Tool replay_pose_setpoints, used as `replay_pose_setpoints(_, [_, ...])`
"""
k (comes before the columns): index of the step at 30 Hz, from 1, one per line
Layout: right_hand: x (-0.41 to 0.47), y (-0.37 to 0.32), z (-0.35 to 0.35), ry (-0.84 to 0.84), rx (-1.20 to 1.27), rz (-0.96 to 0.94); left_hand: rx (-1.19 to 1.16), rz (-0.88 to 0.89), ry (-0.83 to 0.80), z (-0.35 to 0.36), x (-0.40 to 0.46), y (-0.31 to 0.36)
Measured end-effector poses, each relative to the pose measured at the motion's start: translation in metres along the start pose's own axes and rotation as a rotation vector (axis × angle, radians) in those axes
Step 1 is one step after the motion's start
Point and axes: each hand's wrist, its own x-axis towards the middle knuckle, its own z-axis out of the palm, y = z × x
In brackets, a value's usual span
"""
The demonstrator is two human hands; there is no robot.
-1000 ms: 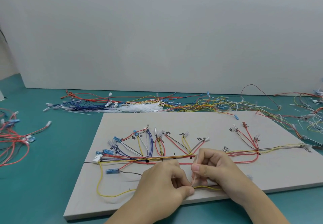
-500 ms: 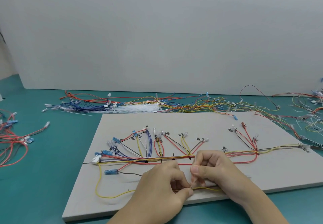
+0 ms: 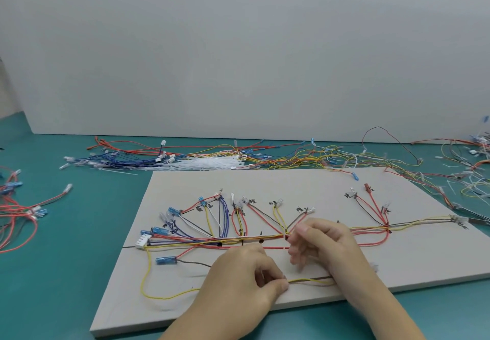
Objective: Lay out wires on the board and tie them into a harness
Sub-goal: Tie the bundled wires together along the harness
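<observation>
Currently, harness assembly at mid-stage, head view. Board (image 3: 305, 188) lies flat on the teal table (image 3: 66, 273); most wires are already routed along the main trunk (image 3: 212, 240), w/ branches fanning up to labelled terminals. L hand (image 3: 238, 284) sits at the board's near edge, thumb and forefinger pinched on a yellow wire (image 3: 305, 280) paired w/ a brown wire (image 3: 322, 278); remaining fingers curled under. R hand (image 3: 326, 249) hovers just beside the trunk's centre, fingers (image 3: 297, 254) loosely bent and blurred; whether it holds anything (e.g. a thin tie) cannot be told. The yellow wire runs left from the pinch into a slack loop (image 3: 148, 286) up toward the white plug (image 3: 141, 243); a blue-capped lead (image 3: 165, 260) lies near it, off the trunk. Spare ties (image 3: 212, 163) and loose wire stock (image 3: 305, 154) lie beyond the board's far edge; more red leads (image 3: 16, 220) at far left. Risks, as judged: (1) pulling the yellow/brown pair taut could drag the plug end off its mark or shift trunk wires not yet tied; (2) the slack loop may snag the blue-capped lead, so it gets bound into the wrong run; (3) the R wrist passes over the pair and the trunk, so a careless sweep could knock branch ends off their labels; (4) a tie closed w/ slack left in the pair gives a loose bundle, prob. needing a redo.
</observation>
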Motion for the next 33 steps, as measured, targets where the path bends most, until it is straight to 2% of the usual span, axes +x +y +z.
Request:
replay_pose_setpoints(5, [0.002, -0.005, -0.009, 0.081, 0.176, 0.061, -0.056, -0.028, -0.024, -0.004, 0.001, -0.003])
replay_pose_setpoints(9, [-0.001, 0.0, -0.006, 0.095, 0.081, 0.059, 0.006, 0.001, -0.027, -0.011, -0.002, -0.004])
replay_pose_setpoints(15, [0.002, 0.006, -0.005, 0.193, -0.024, -0.051, 0.029, 0.024, 0.159, -0.037, 0.0, -0.003])
replay_pose_setpoints(20, [0.003, 0.006, -0.01, 0.278, 0.035, -0.055, 0.252, -0.099, 0.243, -0.092, 0.033, -0.036])
replay_pose_setpoints(24, [0.003, 0.009, -0.009, 0.286, 0.01, -0.028, 0.456, -0.256, 0.38, -0.128, 0.07, -0.097])
replay_pose_setpoints(28, [0.004, 0.011, -0.005, 0.262, -0.044, -0.024, 0.519, -0.39, 0.439, -0.154, 0.087, -0.16])
replay_pose_setpoints(33, [0.003, 0.012, -0.005, 0.246, -0.078, -0.028, 0.623, -0.533, 0.376, -0.165, 0.086, -0.2])
